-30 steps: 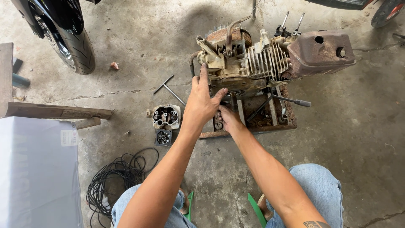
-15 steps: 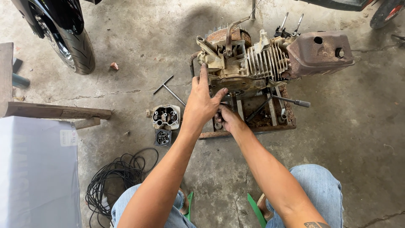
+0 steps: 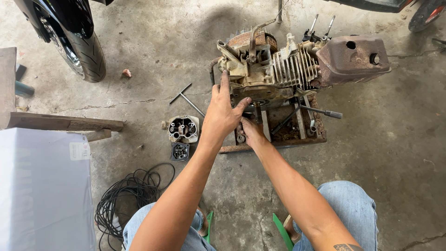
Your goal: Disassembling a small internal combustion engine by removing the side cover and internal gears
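Little has shifted since the earlier frames: the left hand (image 3: 222, 114) is kept spread open and flat against the near face of the small engine (image 3: 274, 69), seemingly to brace it, while the right hand (image 3: 252, 131) is tucked beneath at the shaft; whether it is closed on anything cannot be told. The engine is seated on a rusty metal frame (image 3: 278, 135) at twelve o'clock from the knees. A T-handle wrench (image 3: 188, 99) and a removed cylinder head (image 3: 183, 128) are laid at nine o'clock of the hands, a black cable coil (image 3: 125, 195) at seven, a motorcycle tyre (image 3: 79, 49) at ten.
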